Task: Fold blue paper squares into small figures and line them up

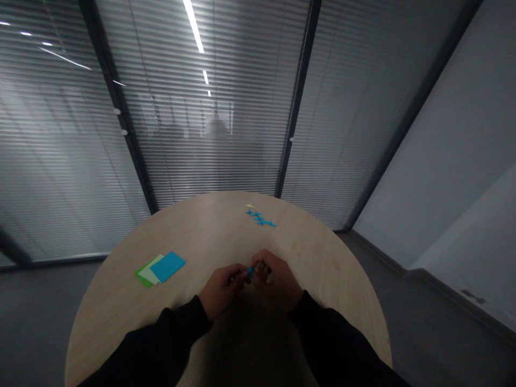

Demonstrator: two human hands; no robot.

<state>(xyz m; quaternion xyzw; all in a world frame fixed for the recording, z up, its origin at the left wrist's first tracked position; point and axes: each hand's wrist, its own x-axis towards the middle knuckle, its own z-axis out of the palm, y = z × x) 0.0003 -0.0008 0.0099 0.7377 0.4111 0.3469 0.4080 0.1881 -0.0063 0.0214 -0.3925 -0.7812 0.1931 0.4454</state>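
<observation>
We count one small blue piece [250, 271] in work, five blue folded shapes [259, 219] as near as we can tell, one yellow folded shape [250, 206] and three visible overlapping paper sheets [168, 266] on one counter [213, 226]. The small blue piece sits between our two hands, pinched by the left hand [224, 288] and right hand [277, 280] fingertips, nearer us than the shapes.
</observation>
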